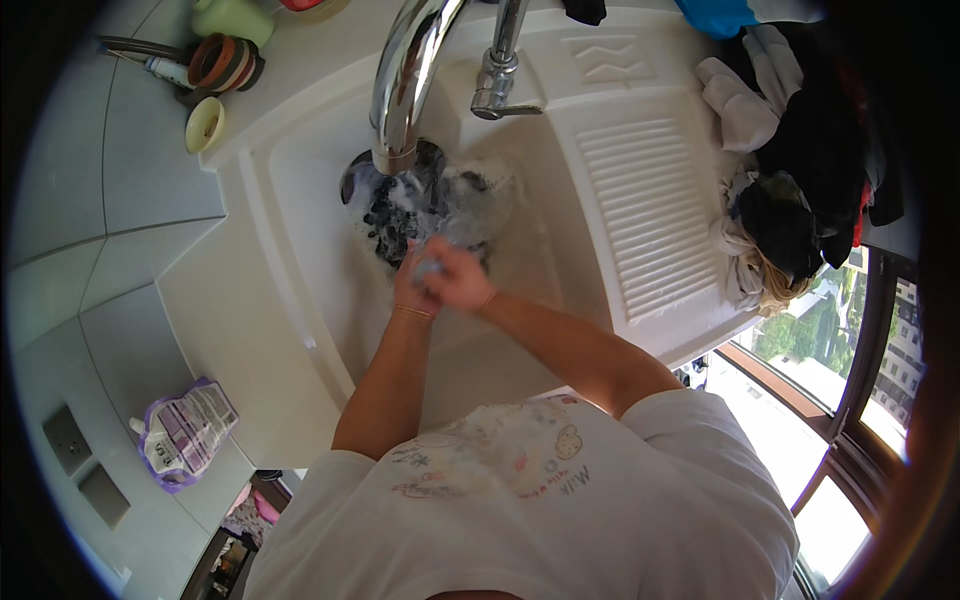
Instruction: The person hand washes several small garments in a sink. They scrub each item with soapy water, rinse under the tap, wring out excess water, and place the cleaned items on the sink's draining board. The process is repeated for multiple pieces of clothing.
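Note:
My left hand and my right hand meet low over the basin of a white laundry sink. The right one is blurred by motion, its fingers curled around a small pale bluish item. What that item is, I cannot make out. My left palm faces it from the other side, its fingers partly hidden. Just beyond my hands, dark wet cloth lies in soapy water with white suds. A chrome faucet spout arches over the cloth.
A chrome tap with a lever stands behind the basin. To the right is a ribbed washboard, with a pile of dark and light clothes beyond it. A small yellow dish sits at the back left, a purple-and-white pouch at the left.

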Available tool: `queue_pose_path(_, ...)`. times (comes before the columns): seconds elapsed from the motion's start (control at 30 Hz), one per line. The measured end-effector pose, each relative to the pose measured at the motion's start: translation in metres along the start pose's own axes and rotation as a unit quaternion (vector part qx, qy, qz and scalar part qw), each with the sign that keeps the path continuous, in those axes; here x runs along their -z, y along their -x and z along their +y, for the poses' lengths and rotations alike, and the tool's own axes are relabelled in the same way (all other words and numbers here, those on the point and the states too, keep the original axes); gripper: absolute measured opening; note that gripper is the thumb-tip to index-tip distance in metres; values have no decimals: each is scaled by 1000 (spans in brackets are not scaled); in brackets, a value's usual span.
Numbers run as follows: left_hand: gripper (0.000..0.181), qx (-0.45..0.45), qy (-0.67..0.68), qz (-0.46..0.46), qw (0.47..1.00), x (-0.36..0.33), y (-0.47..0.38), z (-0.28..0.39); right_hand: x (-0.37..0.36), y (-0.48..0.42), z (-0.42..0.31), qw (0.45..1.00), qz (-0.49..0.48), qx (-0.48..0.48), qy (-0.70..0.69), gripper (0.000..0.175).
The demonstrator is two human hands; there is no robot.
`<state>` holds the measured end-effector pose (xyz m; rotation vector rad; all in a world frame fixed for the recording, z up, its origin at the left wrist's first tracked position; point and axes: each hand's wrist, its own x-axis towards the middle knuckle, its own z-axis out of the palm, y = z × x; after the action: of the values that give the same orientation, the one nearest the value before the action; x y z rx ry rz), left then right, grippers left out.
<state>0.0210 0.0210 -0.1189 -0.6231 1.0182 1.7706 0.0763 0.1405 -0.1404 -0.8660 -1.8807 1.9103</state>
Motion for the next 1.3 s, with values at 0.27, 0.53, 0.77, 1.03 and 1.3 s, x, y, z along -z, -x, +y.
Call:
queue_pose_path(0.27, 23, 68, -67, 56, 994, -62, 26, -7, -14, 4, -39, 950, -39, 16, 310, 15)
queue_pose_path(0.53, 27, 139, -66, 25, 988, -54, 51, -22, -4, 41, -41, 970, -37, 104, 215, 16)
queue_pose_path(0.77, 42, 147, -39, -44, 987, -4, 22, -27, 47, 6, 1, 945, -95, -66, 307, 27)
queue_pose_path(1.03, 47, -148, -683, -4, 716, 169, -59, -50, 61, 37, 78, 801, -321, -77, 499, 40)
queue_pose_path(1.3, 31, -95, -497, 118, 855, 93, -20, -18, 46, 18, 37, 786, -337, 23, 518, 24)
